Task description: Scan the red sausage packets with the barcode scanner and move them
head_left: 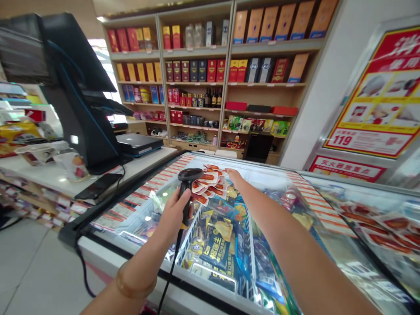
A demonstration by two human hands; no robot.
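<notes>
A black handheld barcode scanner (190, 175) stands upright in my left hand (175, 210), whose fingers wrap round its handle. Its cable runs down past my wrist. Just beyond the scanner, a bunch of clear-wrapped sausage packs (215, 181) hangs over the chest freezer, partly hidden behind the scanner's head. My right hand (232, 176) reaches across from the right and pinches the packs at their right edge; its fingertips are mostly out of sight. Below both hands is the glass-topped freezer (131, 250), with bagged frozen goods (218, 245) in white wire baskets.
At left, a black checkout terminal (75, 96) stands on a white counter (134, 173), with a phone (100, 186) near its edge. More sausage packs (390, 223) lie on the freezer at right. Shelves (197, 52) of boxes and bottles line the back, beside a wall poster (377, 96).
</notes>
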